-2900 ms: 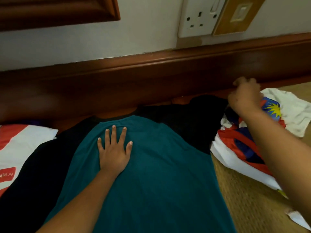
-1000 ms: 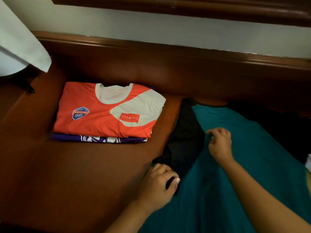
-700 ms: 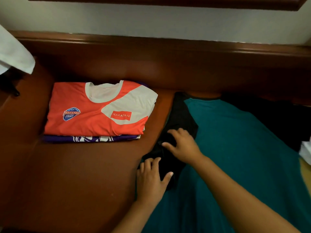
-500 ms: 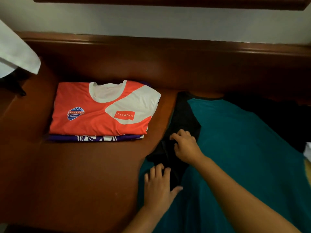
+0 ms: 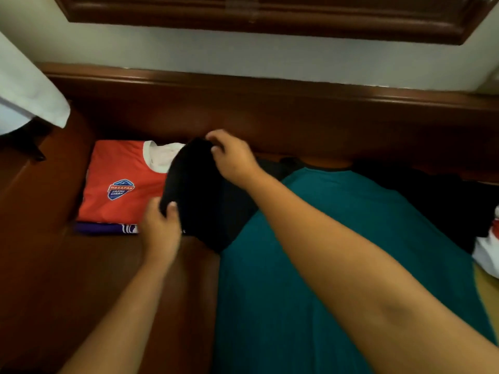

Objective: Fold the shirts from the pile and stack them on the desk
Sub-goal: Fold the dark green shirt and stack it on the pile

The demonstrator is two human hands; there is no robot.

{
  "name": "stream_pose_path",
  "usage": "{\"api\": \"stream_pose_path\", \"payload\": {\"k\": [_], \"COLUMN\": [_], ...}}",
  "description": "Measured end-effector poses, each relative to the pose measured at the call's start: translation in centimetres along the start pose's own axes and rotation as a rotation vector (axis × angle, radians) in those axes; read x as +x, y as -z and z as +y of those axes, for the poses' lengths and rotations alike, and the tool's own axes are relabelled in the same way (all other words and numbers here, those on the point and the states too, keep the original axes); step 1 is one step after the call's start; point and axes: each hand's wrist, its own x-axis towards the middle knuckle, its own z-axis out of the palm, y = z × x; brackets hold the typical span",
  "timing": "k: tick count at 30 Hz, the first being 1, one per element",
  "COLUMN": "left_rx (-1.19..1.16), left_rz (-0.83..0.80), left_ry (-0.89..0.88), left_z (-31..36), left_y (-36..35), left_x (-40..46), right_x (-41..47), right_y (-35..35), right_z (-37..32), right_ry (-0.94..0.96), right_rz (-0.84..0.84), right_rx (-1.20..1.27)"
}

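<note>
A teal shirt with black sleeves (image 5: 310, 265) lies spread on the brown desk (image 5: 54, 279). Its left black sleeve (image 5: 199, 195) is lifted off the desk. My left hand (image 5: 160, 225) pinches the sleeve's near edge. My right hand (image 5: 232, 156) grips its far edge. The raised sleeve hangs over the right part of a folded orange and white shirt (image 5: 121, 182). That shirt tops a small stack, with a folded purple shirt (image 5: 105, 228) under it.
A raised wooden ledge (image 5: 270, 109) runs along the back of the desk below a white wall. White cloth (image 5: 24, 87) hangs at the upper left. A crumpled white and red shirt (image 5: 488, 247) lies at the right edge.
Both hands took hold of the black left sleeve, which lay flat on the desk, and lifted it up and left over the orange shirt.
</note>
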Motion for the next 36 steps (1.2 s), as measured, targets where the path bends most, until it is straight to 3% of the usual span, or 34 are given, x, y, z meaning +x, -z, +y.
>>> {"api": "stream_pose_path", "payload": {"k": [2, 4, 9, 13, 16, 19, 27, 30, 36], "left_rx": [0.071, 0.201, 0.359, 0.594, 0.711, 0.75, 0.637, 0.477, 0.331], "left_rz": [0.02, 0.044, -0.184, -0.444, -0.504, -0.508, -0.392, -0.19, 0.148], "left_ry": [0.11, 0.097, -0.351, -0.453, -0.339, -0.124, -0.095, -0.096, 0.276], "left_z": [-2.3, -3.3, 0.2, 3.2, 3.0, 1.8, 0.8, 0.5, -2.1], "left_y": [0.4, 0.1, -4.2, -8.6, -10.5, -10.5, -10.3, -8.5, -4.2], "left_x": [0.7, 0.4, -2.1, -1.7, 0.2, 2.1, 2.6, 2.6, 0.1], "right_x": [-1.4, -5.1, -14.1, -15.5, -15.3, -16.4, -17.2, -16.0, -9.0], "right_y": [-1.1, -0.7, 4.3, 9.6, 13.1, 15.2, 15.2, 14.1, 6.7], "right_z": [0.7, 3.0, 12.7, 18.5, 21.9, 24.8, 25.5, 23.9, 15.6], "right_ry": [-0.032, -0.12, -0.336, -0.415, -0.497, -0.616, -0.596, -0.564, -0.202], "right_rz": [-0.126, -0.168, -0.065, 0.056, 0.049, -0.104, -0.097, -0.041, -0.141], "right_rx": [0.026, 0.046, -0.166, -0.324, -0.521, -0.641, -0.702, -0.679, -0.511]}}
